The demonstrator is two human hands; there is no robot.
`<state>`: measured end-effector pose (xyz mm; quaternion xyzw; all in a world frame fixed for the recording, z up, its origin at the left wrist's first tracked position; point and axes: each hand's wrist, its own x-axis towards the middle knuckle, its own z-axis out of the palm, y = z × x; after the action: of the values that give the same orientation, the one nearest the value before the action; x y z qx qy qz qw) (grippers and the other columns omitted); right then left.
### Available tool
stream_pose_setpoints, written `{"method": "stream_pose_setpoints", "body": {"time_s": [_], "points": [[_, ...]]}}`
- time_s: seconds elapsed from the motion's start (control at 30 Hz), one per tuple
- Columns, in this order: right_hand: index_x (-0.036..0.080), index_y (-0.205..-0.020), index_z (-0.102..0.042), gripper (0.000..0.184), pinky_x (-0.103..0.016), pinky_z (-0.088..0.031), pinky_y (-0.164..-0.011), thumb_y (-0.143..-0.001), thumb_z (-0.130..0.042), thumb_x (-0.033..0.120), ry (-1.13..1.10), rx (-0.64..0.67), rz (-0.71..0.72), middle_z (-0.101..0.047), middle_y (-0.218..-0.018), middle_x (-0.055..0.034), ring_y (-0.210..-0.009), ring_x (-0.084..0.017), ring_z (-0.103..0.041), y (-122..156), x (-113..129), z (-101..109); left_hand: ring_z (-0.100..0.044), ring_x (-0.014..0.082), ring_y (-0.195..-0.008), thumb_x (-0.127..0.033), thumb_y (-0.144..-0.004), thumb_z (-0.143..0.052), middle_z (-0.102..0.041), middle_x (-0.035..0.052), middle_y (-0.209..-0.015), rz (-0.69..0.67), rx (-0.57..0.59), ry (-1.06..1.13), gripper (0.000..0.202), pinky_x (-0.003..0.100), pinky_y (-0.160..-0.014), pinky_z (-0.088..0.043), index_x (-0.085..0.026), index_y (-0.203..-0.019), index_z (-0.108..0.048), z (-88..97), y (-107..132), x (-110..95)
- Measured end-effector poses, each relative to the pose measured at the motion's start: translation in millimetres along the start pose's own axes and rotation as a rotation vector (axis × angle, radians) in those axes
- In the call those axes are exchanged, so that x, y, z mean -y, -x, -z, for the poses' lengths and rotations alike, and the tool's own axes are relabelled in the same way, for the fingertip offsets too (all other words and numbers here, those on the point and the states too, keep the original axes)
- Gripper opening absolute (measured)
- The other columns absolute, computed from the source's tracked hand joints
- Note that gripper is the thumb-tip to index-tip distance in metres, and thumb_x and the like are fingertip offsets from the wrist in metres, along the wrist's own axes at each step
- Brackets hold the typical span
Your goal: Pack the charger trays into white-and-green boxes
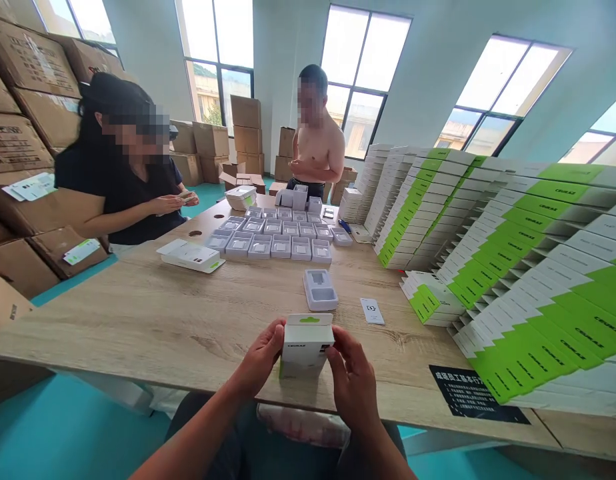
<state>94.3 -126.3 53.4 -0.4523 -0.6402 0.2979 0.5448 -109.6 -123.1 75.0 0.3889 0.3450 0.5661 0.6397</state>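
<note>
A small white carton with a green-marked flap (pixel 306 343) is upright just above the near edge of the wooden table (pixel 153 320). My left hand (pixel 261 359) grips its left side, and my right hand (pixel 353 381) grips its right side, fingers curled on it. Its top flap stands open. A white plastic insert tray (pixel 319 289) lies on the table just beyond the carton. A small white leaflet (pixel 372 311) lies to the right of that tray.
Rows of white trays (pixel 275 235) cover the table's middle. Fanned stacks of flat green-and-white cartons (pixel 513 280) fill the right side. A seated person (pixel 123 173) is at the left, another person (pixel 313 143) stands at the far end. Cardboard boxes (pixel 28 133) line the left wall.
</note>
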Motion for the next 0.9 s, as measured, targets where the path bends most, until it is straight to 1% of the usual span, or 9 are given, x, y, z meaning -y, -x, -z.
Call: {"method": "stream_pose_setpoints", "body": {"time_s": [0.1,0.17,0.27,0.3,0.37,0.5,0.73,0.83,0.9], "points": [[0.024,-0.133,-0.058,0.033,-0.038,-0.063,-0.09,-0.104,-0.055,0.038,-0.023,-0.02,-0.091,-0.075,-0.124,-0.0118,-0.108,-0.025,-0.076,8,-2,-12,-0.07,0.0294,-0.098,-0.074,-0.069,-0.081,-0.079,0.0098,-0.098,0.025,0.05,-0.043,0.067,0.034,-0.079,-0.055,-0.017,-0.104,-0.076,0.3,-2,4],[0.024,-0.139,-0.056,0.043,-0.042,-0.061,-0.096,-0.099,-0.061,0.039,0.062,0.013,-0.08,-0.071,-0.132,-0.0128,-0.116,-0.028,-0.072,17,-6,-22,-0.072,0.0314,-0.101,-0.078,-0.078,-0.07,-0.081,0.0112,-0.101,0.04,0.043,-0.045,0.071,0.036,-0.08,-0.058,-0.017,-0.114,-0.075,-5.1,-3,8],[0.022,-0.161,-0.03,0.101,-0.057,-0.051,-0.111,-0.077,-0.084,0.034,0.255,0.02,-0.003,-0.051,-0.156,-0.0176,-0.141,-0.041,-0.052,28,-13,-37,-0.076,0.0329,-0.097,-0.085,-0.088,-0.045,-0.081,0.0145,-0.103,0.131,-0.035,0.043,0.083,0.042,-0.079,-0.061,-0.016,-0.127,-0.07,-18.8,-4,12],[0.021,-0.165,-0.021,0.118,-0.062,-0.047,-0.113,-0.069,-0.089,0.031,0.312,0.005,0.017,-0.045,-0.16,-0.0193,-0.146,-0.045,-0.045,31,-14,-42,-0.077,0.0338,-0.095,-0.086,-0.087,-0.045,-0.081,0.0156,-0.103,0.16,-0.06,0.075,0.085,0.044,-0.078,-0.062,-0.015,-0.13,-0.068,-23.7,-4,12],[0.019,-0.167,-0.011,0.135,-0.069,-0.042,-0.114,-0.06,-0.093,0.027,0.399,-0.018,0.041,-0.039,-0.163,-0.0219,-0.148,-0.051,-0.038,32,-16,-47,-0.078,0.0354,-0.092,-0.084,-0.083,-0.056,-0.082,0.0166,-0.103,0.176,-0.093,0.103,0.084,0.044,-0.074,-0.063,-0.015,-0.13,-0.067,-32.7,-5,10],[0.015,-0.167,-0.011,0.134,-0.074,-0.039,-0.113,-0.062,-0.092,0.03,0.5,-0.017,0.072,-0.041,-0.161,-0.0244,-0.146,-0.055,-0.038,26,-16,-45,-0.079,0.0352,-0.088,-0.078,-0.082,-0.066,-0.082,0.0162,-0.1,0.159,-0.112,0.102,0.073,0.042,-0.072,-0.064,-0.014,-0.119,-0.071,-44.0,-10,2],[0.017,-0.168,-0.008,0.126,-0.073,-0.039,-0.112,-0.071,-0.086,0.039,0.65,0.032,0.037,-0.044,-0.16,-0.0239,-0.143,-0.053,-0.043,19,-13,-25,-0.075,0.0337,-0.111,-0.071,-0.089,-0.062,-0.078,0.0167,-0.121,0.301,-0.056,0.229,0.069,0.046,-0.095,-0.061,-0.016,-0.131,-0.067,-50.3,-17,15],[0.021,-0.167,-0.016,0.108,-0.066,-0.039,-0.115,-0.08,-0.078,0.042,0.721,0.037,0.098,-0.04,-0.163,-0.0199,-0.145,-0.046,-0.043,-11,-8,-2,-0.071,0.0328,-0.117,-0.061,-0.082,-0.076,-0.075,0.0133,-0.128,0.314,0.01,0.168,0.066,0.043,-0.091,-0.062,-0.022,-0.134,-0.066,-46.2,-18,26],[0.023,-0.162,-0.031,0.092,-0.061,-0.038,-0.118,-0.083,-0.075,0.04,0.847,0.061,0.1,-0.037,-0.166,-0.0167,-0.147,-0.042,-0.042,-51,-4,31,-0.074,0.0309,-0.106,-0.061,-0.08,-0.079,-0.076,0.0118,-0.123,0.304,0.1,0.079,0.067,0.038,-0.079,-0.061,-0.025,-0.135,-0.065,-37.5,-14,29]]}}
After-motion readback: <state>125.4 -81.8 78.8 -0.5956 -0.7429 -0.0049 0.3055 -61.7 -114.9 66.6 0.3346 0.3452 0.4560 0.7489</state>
